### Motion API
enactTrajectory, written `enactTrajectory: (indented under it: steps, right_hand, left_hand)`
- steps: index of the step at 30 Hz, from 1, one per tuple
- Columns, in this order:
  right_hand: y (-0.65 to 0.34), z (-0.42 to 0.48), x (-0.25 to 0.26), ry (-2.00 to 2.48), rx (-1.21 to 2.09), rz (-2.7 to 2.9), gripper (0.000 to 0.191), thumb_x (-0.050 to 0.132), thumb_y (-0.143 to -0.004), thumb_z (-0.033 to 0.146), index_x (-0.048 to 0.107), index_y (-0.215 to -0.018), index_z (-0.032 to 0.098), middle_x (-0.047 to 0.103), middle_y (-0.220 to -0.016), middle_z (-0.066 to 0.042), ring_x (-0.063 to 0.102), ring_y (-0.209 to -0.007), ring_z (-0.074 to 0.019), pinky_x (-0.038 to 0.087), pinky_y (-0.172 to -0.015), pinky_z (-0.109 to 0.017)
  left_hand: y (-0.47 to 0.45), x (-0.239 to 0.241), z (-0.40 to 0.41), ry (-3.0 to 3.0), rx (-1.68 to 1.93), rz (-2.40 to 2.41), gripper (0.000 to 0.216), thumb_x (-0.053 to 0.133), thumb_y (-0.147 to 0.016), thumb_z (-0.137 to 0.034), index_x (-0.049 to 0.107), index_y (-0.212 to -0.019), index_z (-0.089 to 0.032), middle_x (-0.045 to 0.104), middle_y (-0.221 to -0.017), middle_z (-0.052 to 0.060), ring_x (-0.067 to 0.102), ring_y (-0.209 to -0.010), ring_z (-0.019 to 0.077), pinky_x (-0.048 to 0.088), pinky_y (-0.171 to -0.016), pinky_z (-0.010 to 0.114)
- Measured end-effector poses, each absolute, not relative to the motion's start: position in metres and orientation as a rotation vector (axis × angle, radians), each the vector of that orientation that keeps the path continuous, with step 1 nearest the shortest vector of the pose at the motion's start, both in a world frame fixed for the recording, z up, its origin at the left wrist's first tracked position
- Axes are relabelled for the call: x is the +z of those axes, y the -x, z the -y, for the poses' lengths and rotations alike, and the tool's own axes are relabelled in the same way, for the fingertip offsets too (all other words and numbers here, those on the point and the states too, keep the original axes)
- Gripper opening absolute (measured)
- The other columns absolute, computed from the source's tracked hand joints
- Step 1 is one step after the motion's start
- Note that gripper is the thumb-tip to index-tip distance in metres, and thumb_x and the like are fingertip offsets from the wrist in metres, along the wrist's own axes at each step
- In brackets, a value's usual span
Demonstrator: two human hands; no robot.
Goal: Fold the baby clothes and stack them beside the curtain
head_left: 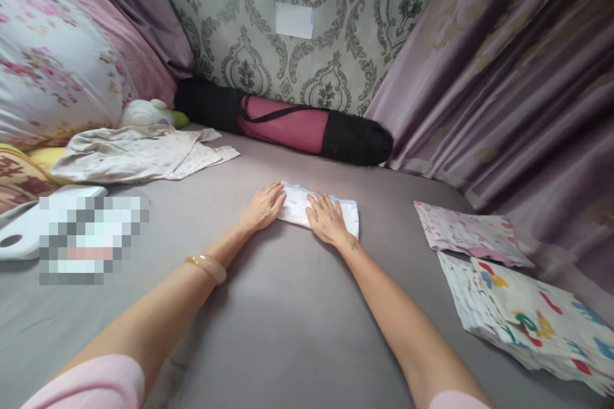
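A small folded white cloth with a pale print [345, 209] lies on the grey bed sheet [288, 319] in front of me. My left hand [265, 206] rests flat on the cloth's left end, fingers stretched out. My right hand [326, 218] lies flat on its middle, fingers spread. Both arms reach forward from the bottom of the view; a pale bangle [207, 266] sits on my left wrist.
Folded printed cloths lie at the right: a pink-patterned one [467, 233] and a stack with coloured shapes [532, 323]. A black and pink roll bag [297, 123] lies by the wall. Unfolded pale garments [139, 153], a soft toy [144, 114] and pillows [48, 57] are at the left.
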State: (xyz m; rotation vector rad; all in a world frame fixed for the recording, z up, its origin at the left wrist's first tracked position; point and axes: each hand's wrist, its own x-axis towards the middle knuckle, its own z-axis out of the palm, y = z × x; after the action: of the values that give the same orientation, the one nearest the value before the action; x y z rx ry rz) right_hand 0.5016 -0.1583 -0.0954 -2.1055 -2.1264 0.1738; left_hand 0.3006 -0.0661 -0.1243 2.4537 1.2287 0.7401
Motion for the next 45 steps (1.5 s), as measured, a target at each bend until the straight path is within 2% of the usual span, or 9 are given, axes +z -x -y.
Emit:
enactTrajectory:
  steps: [6,10,15,21,29,38,45]
  right_hand:
    - [-0.495,0.153,-0.084,2.134,0.243,2.140,0.057,0.022,-0.104,0.042,0.036,-0.153,0.016,0.028,-0.161,-0.013,0.019,-0.150,-0.0306,0.013,-0.119,-0.058]
    - [-0.478,0.144,-0.080,2.037,0.137,2.153,0.058,0.023,-0.103,0.036,0.037,-0.151,0.007,0.031,-0.160,-0.014,0.019,-0.151,-0.0263,0.008,-0.122,-0.049]
    - [-0.464,0.138,-0.092,1.995,0.082,2.140,0.060,0.026,-0.102,0.035,0.035,-0.151,0.002,0.032,-0.159,-0.017,0.023,-0.149,-0.0270,0.013,-0.122,-0.043]
    - [-0.465,0.138,-0.101,2.017,0.093,2.145,0.059,0.027,-0.102,0.034,0.035,-0.151,0.001,0.032,-0.159,-0.017,0.026,-0.148,-0.0280,0.014,-0.121,-0.042]
    - [-0.457,0.129,-0.079,2.080,0.199,2.184,0.058,0.026,-0.102,0.033,0.037,-0.150,0.002,0.031,-0.159,-0.018,0.026,-0.148,-0.0292,0.016,-0.120,-0.045]
    - [-0.431,0.117,-0.102,2.044,0.054,2.105,0.060,0.025,-0.102,0.034,0.033,-0.152,0.001,0.033,-0.159,-0.017,0.025,-0.148,-0.0271,0.012,-0.121,-0.042]
    - [-0.434,0.115,-0.092,2.087,0.174,2.133,0.061,0.024,-0.102,0.035,0.032,-0.152,0.001,0.030,-0.160,-0.017,0.022,-0.149,-0.0278,0.013,-0.121,-0.043]
  left_hand:
    - [-0.300,-0.122,0.065,-2.357,0.804,-1.253,0.053,0.025,-0.100,-0.038,0.052,-0.136,-0.010,0.054,-0.145,0.014,0.046,-0.138,0.0227,0.032,-0.118,0.039]
    - [-0.300,-0.125,0.063,-2.354,0.852,-1.251,0.049,0.027,-0.100,-0.035,0.054,-0.133,-0.010,0.058,-0.140,0.015,0.052,-0.132,0.0235,0.036,-0.116,0.040]
    - [-0.299,-0.129,0.060,-2.389,0.903,-1.208,0.045,0.029,-0.099,-0.032,0.055,-0.129,-0.012,0.061,-0.136,0.015,0.054,-0.129,0.0224,0.039,-0.114,0.037]
    - [-0.298,-0.128,0.060,-2.345,0.905,-1.217,0.042,0.030,-0.098,-0.030,0.056,-0.128,-0.014,0.063,-0.133,0.013,0.057,-0.126,0.0226,0.041,-0.112,0.039]
    - [-0.298,-0.125,0.062,-2.302,0.890,-1.224,0.043,0.030,-0.097,-0.030,0.055,-0.129,-0.018,0.064,-0.131,0.011,0.058,-0.123,0.0222,0.041,-0.111,0.039]
    - [-0.298,-0.121,0.065,-2.246,0.877,-1.266,0.044,0.030,-0.097,-0.029,0.055,-0.130,-0.014,0.062,-0.134,0.012,0.056,-0.127,0.0212,0.039,-0.114,0.036]
    - [-0.298,-0.119,0.065,-2.197,0.887,-1.280,0.044,0.029,-0.098,-0.030,0.055,-0.130,-0.014,0.062,-0.135,0.012,0.056,-0.127,0.0219,0.039,-0.114,0.039]
